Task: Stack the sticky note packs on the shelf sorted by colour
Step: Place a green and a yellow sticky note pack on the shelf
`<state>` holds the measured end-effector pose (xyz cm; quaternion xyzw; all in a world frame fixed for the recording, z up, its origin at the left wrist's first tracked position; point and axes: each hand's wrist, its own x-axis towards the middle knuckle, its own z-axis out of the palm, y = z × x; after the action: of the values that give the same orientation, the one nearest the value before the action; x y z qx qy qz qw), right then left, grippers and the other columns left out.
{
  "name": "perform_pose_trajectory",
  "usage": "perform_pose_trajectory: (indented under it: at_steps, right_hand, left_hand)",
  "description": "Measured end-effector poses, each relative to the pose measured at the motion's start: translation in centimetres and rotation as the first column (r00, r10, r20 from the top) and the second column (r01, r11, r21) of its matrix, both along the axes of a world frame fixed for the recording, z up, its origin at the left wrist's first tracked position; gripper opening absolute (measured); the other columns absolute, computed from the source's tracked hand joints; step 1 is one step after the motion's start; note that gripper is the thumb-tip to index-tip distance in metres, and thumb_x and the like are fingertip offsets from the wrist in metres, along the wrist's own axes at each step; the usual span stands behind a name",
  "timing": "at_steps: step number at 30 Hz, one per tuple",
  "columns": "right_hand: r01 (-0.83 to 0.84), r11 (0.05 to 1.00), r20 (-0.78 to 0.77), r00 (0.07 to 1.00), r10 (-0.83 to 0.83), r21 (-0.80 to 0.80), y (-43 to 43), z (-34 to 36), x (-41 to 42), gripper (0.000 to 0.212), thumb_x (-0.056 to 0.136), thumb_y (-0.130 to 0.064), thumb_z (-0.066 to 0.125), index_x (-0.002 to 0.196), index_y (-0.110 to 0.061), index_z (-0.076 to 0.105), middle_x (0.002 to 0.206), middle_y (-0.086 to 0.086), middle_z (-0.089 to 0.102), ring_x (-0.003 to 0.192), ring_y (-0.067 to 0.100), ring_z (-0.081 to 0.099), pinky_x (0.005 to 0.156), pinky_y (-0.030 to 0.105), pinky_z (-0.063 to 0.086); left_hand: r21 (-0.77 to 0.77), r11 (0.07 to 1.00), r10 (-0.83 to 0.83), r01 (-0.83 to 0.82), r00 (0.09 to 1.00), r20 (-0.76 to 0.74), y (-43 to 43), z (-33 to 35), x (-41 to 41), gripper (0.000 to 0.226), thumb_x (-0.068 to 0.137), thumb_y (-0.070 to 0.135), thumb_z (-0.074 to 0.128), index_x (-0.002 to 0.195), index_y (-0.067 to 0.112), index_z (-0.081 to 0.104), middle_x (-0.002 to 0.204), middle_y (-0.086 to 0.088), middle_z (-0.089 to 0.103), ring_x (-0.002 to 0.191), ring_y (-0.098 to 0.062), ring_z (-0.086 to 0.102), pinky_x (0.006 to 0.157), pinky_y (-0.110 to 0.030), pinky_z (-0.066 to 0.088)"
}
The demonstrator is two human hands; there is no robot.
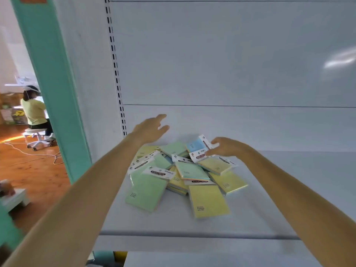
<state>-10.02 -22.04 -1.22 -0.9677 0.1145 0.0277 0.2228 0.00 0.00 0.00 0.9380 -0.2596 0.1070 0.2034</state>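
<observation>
Right hand (225, 148) apparently grips the blue pack (196, 145).

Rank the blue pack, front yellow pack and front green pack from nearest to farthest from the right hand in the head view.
1. The blue pack, at the back, against the fingers of the right hand.
2. The front yellow pack, nearer the viewer.
3. The front green pack, at the pile's left.

Pale grey-white shelf (269, 189). At the fingers (215, 140) of the right hand (229, 148), a light blue pack (196, 144); nearer than those fingers, pastel green packs (146, 191) and yellow packs (209, 201), their white header cards (159, 173) printed with black-and-red labels. Far left of them, a teal post (48, 74).
</observation>
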Motion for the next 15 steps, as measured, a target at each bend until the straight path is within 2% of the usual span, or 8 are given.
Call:
perform_pose_trajectory:
  at_steps: [3,5,8,10,13,15]
  right_hand:
    - [0.029,0.999,-0.218,0.975,-0.036,-0.032,-0.2,-0.7,-0.5,0.062,0.086,-0.039,0.058,0.136,-0.012,0.036,0.140,0.010,0.045,0.127,0.027,0.045,0.103,0.037,0.037]
    - [0.050,0.999,-0.239,0.970,-0.051,-0.012,-0.5,-1.2,-0.5,0.061,0.085,-0.041,0.059,0.135,-0.015,0.038,0.138,0.007,0.047,0.126,0.026,0.045,0.101,0.036,0.038]
    - [0.084,0.996,-0.189,0.979,-0.075,0.042,-0.7,-2.1,-0.2,0.059,0.083,-0.039,0.062,0.133,-0.016,0.041,0.136,0.006,0.049,0.124,0.024,0.047,0.096,0.032,0.039]
    - [0.126,0.988,-0.133,0.985,-0.114,0.085,-1.0,-2.7,-0.1,0.065,0.081,-0.037,0.066,0.135,-0.013,0.039,0.137,0.006,0.048,0.124,0.024,0.047,0.098,0.032,0.038]
    - [0.169,0.971,-0.055,0.985,-0.162,0.166,-1.7,-3.5,0.1,0.066,0.079,-0.033,0.069,0.134,-0.011,0.039,0.137,0.007,0.047,0.122,0.024,0.047,0.095,0.031,0.037]
    - [0.186,0.959,-0.020,0.982,-0.186,0.215,-2.2,-4.0,0.1,0.068,0.077,-0.031,0.071,0.133,-0.009,0.040,0.136,0.009,0.048,0.121,0.025,0.049,0.095,0.032,0.038]
  left_hand:
    - [0.068,0.998,0.006,-0.001,0.997,-0.077,-0.6,-1.6,0.5,0.057,0.093,0.044,0.040,0.144,0.026,0.021,0.140,-0.011,0.047,0.129,-0.027,0.045,0.105,-0.044,0.039]
    - [0.126,0.992,0.046,-0.028,0.989,-0.142,-1.3,-2.8,1.0,0.060,0.092,0.048,0.041,0.144,0.027,0.021,0.144,-0.010,0.043,0.131,-0.028,0.042,0.105,-0.043,0.038]
    - [0.197,0.978,0.107,-0.067,0.974,-0.199,-2.4,-4.2,1.8,0.070,0.087,0.059,0.042,0.145,0.027,0.020,0.150,-0.006,0.035,0.135,-0.027,0.037,0.107,-0.041,0.033]
    - [0.193,0.979,0.110,-0.061,0.961,-0.255,-2.7,-5.0,2.4,0.075,0.083,0.060,0.048,0.144,0.025,0.022,0.151,-0.004,0.034,0.136,-0.026,0.036,0.108,-0.040,0.032]
    - [0.050,0.998,0.049,-0.034,0.939,-0.341,-2.7,-5.5,3.3,0.079,0.077,0.052,0.064,0.142,0.022,0.029,0.148,-0.006,0.038,0.132,-0.026,0.042,0.109,-0.041,0.035]
    - [-0.030,0.999,0.013,-0.025,0.938,-0.345,-2.6,-5.4,3.6,0.081,0.073,0.044,0.072,0.139,0.019,0.034,0.146,-0.009,0.042,0.130,-0.026,0.044,0.108,-0.041,0.037]
